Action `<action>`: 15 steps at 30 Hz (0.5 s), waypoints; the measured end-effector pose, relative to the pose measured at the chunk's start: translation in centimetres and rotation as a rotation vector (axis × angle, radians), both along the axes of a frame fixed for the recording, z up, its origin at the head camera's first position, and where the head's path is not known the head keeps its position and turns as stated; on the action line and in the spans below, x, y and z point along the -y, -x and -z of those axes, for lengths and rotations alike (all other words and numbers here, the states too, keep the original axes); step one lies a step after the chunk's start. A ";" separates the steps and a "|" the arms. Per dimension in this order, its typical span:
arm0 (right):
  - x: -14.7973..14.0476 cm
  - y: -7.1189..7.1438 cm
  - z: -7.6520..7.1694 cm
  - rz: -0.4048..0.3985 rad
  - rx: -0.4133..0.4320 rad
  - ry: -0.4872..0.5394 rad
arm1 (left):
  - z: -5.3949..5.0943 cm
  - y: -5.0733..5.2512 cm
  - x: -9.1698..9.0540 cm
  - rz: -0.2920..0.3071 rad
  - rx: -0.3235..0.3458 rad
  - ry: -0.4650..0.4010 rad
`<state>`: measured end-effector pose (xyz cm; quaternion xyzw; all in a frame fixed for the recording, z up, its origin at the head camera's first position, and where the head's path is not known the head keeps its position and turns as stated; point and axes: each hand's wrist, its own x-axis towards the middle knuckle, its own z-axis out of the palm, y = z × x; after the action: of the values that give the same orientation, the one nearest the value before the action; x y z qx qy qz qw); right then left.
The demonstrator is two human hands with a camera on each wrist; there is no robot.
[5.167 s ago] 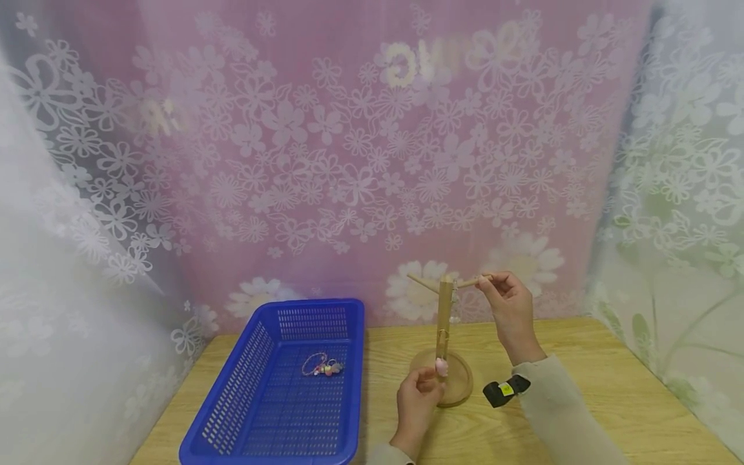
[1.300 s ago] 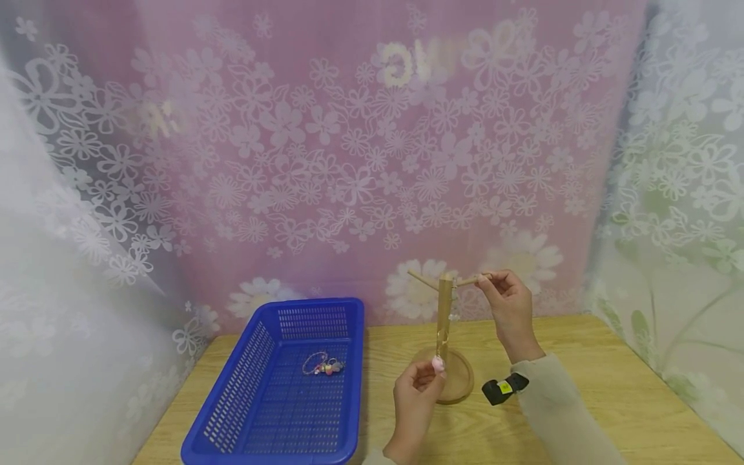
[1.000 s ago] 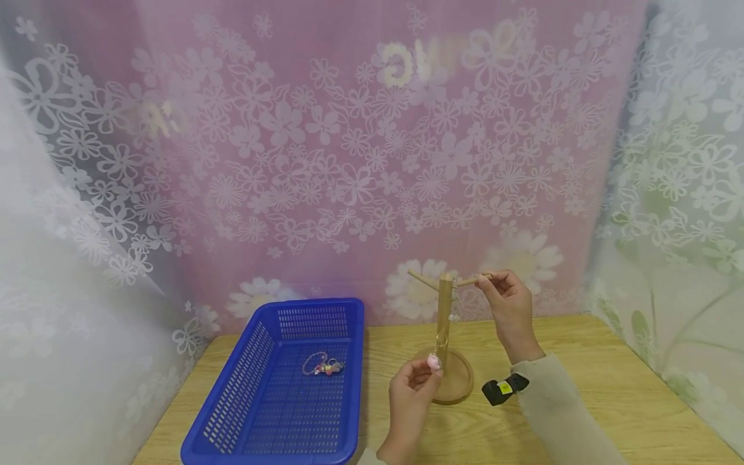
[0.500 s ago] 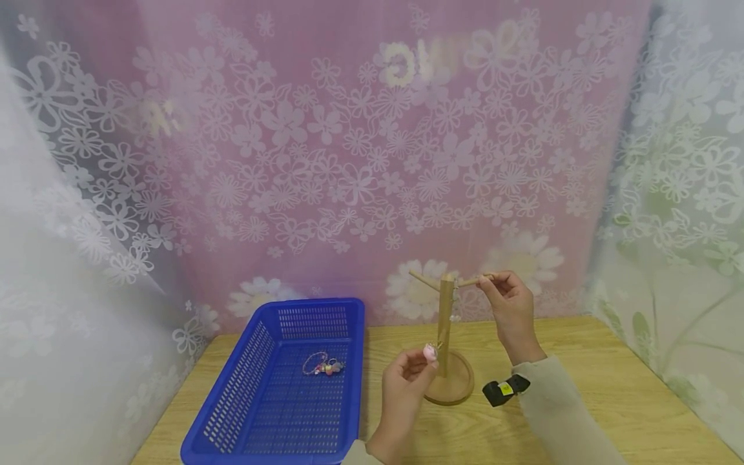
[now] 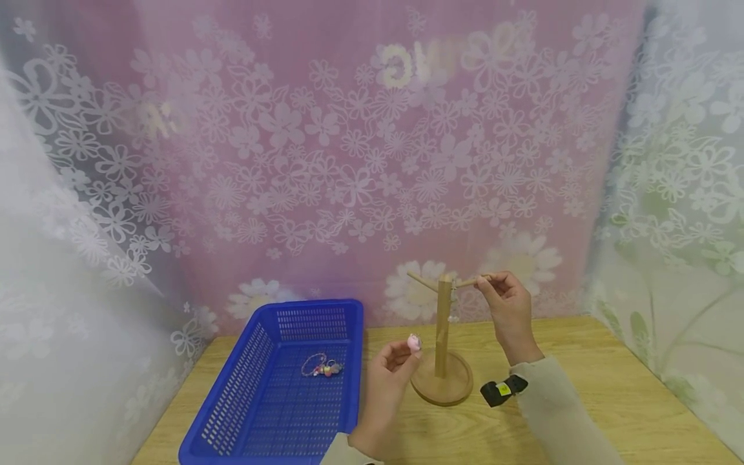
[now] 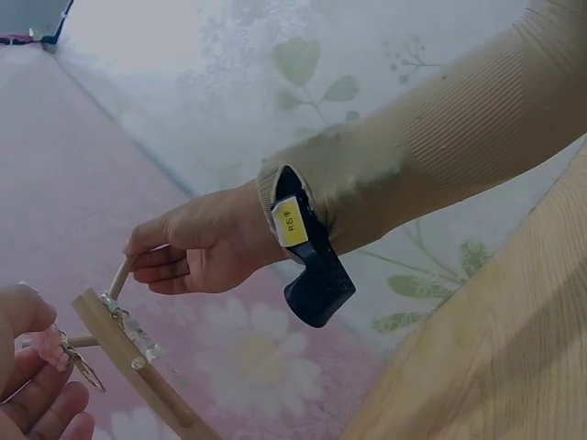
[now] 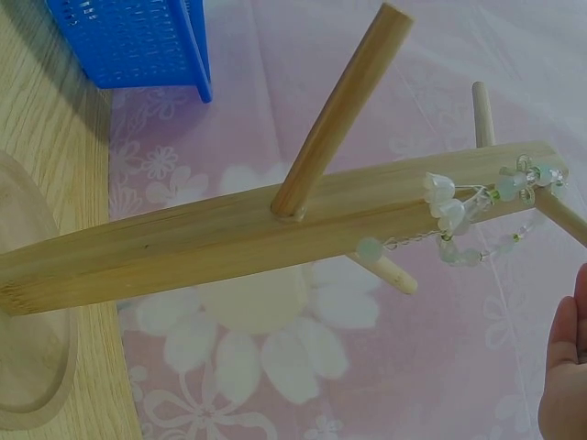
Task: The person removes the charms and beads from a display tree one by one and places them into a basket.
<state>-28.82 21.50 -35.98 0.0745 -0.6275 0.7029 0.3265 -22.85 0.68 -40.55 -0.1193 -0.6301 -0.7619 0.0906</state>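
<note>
My left hand (image 5: 388, 382) pinches a small pink charm (image 5: 414, 342) to the left of the wooden stand (image 5: 442, 329). In the left wrist view the pink charm (image 6: 50, 347) has a gold ring (image 6: 87, 368) hanging from it. My right hand (image 5: 509, 313) pinches the end of the stand's upper right peg. On that peg, close to the post, hangs a beaded bracelet (image 7: 472, 255) of pale green beads with white flower charms (image 7: 445, 203). Only part of my right hand (image 7: 565, 371) shows in the right wrist view.
A blue basket (image 5: 358, 361) stands left of the stand, with a pink beaded bracelet (image 5: 308, 365) and colourful charms (image 5: 329, 369) inside. The stand's round base (image 5: 443, 391) rests on the wooden table (image 5: 558, 413). Flowered curtains (image 5: 325, 161) surround the table.
My left hand has moved left and slightly up with the pink charm, away from the stand's post, where charm and ring were earlier. My right hand has stayed on the peg.
</note>
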 end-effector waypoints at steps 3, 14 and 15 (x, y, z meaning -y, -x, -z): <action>0.0 0.0 -0.1 -0.003 0.001 -0.002 | -0.5 0.0 0.5 -0.005 -0.008 0.000; -0.1 0.1 0.1 -0.014 -0.015 0.000 | -2.2 0.5 2.7 -0.033 -0.018 0.035; -0.1 0.1 0.1 -0.014 -0.017 0.002 | -2.4 0.7 2.9 -0.040 -0.017 0.044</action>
<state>-28.90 21.61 -36.10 0.0845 -0.6234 0.7051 0.3273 -23.51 -2.21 -38.16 -0.1152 -0.6482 -0.7448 0.1084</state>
